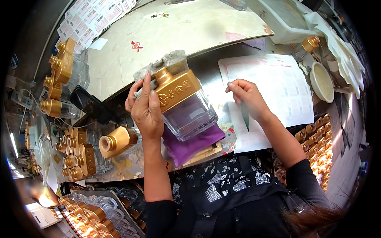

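Observation:
A clear glass bottle with a gold-coated neck and shoulder, embossed with raised characters, lies tilted on a purple cloth pad. Its neck end rests by a grey cloth. My left hand holds the bottle at the gold shoulder, thumb against it and fingers up beside the neck. To the right, over white printed sheets, my right hand is closed, thumb and forefinger pinched together. A slim green pointed tool sticks out below its palm. Whatever is between the fingertips is too small to make out.
Another gold-topped bottle lies left of my left forearm, near a dark phone. Several more bottles stand at the left. Printed sheets cover the right side, beside a white bowl. A pale board lies ahead.

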`<state>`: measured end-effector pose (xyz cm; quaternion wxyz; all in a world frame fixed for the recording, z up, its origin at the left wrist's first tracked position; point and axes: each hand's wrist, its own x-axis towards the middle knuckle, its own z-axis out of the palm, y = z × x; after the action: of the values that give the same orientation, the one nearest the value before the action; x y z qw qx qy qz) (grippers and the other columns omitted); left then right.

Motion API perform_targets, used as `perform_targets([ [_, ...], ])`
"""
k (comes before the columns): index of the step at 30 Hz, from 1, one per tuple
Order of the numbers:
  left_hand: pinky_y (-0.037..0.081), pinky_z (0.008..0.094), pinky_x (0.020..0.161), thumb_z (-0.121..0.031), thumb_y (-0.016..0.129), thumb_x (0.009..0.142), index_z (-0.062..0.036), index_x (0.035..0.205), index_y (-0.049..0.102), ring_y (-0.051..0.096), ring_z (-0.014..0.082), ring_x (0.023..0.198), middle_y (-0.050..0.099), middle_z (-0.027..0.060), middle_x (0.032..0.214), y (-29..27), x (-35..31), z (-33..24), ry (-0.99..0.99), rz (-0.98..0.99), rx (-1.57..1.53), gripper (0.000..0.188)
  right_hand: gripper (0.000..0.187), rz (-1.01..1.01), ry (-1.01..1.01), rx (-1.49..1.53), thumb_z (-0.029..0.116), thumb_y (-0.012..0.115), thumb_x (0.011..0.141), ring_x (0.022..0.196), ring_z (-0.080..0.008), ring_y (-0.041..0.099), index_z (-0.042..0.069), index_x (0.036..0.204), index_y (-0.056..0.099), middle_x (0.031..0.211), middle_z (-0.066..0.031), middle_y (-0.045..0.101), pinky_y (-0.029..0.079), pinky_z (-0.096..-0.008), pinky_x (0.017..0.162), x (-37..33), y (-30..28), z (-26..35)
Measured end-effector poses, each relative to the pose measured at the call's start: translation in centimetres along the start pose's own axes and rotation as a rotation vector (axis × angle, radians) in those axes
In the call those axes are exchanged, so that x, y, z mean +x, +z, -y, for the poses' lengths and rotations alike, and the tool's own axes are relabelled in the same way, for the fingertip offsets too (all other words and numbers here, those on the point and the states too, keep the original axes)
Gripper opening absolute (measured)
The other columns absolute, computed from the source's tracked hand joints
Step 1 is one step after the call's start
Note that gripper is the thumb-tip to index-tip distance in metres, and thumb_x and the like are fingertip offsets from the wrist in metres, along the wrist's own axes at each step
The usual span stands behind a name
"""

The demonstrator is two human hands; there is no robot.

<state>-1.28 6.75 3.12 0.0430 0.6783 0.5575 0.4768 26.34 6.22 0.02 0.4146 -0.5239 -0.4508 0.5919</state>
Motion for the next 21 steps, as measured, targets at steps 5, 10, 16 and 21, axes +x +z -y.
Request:
perform_targets([
  [5,0.027,0.0414,0.103,-0.029,0.043,0.1,-0.0082,0.123,0.063,0.053,0.0218,0.109,0.068,0.0064,0.097,-0.9,1.2,0.5,-0.066,0.123,-0.053,0.037,0.03,0.09,-0.098,-0.128,0.032,0.053,0.097,0.053,-0.0022,0.036,0.006,0.1,0.067,0.057,0.0071,0.04,0.028,-0.0199,0.05,1.4,2.8,3.2],
  [10,0.036,0.0366,0.102,-0.033,0.051,0.098,-0.0103,0.116,0.066,0.059,0.0174,0.103,0.067,0.0053,0.102,-2.5,2.5,-0.5,-0.147,0.228,-0.252,0.033,0.05,0.357,-0.148,-0.289,0.053,0.055,0.09,0.057,-0.0042,0.041,0.005,0.092,0.071,0.06,0.0048,0.046,0.032,-0.0218,0.053,4.3,3.8,6.9],
  [16,0.048,0.0278,0.089,-0.011,0.072,0.084,-0.0034,0.114,0.061,0.06,0.0149,0.101,0.065,0.0069,0.108,-3.5,1.4,-1.8,-0.343,0.313,-0.984,0.033,0.048,0.529,-0.566,-0.569,0.048,0.07,0.079,0.064,-0.0117,0.055,0.004,0.098,0.073,0.068,-0.0025,0.061,0.041,-0.0252,0.057,6.3,4.7,10.9],
  [21,0.051,0.0261,0.083,-0.001,0.079,0.073,-0.0026,0.109,0.06,0.062,0.0144,0.096,0.066,0.0071,0.103,-4.0,1.6,-2.1,-0.407,0.381,-1.043,0.04,0.05,0.592,-0.45,-0.873,0.05,0.078,0.067,0.06,-0.0151,0.058,0.004,0.087,0.073,0.066,-0.0055,0.062,0.043,-0.0282,0.053,4.5,6.8,13.9],
])
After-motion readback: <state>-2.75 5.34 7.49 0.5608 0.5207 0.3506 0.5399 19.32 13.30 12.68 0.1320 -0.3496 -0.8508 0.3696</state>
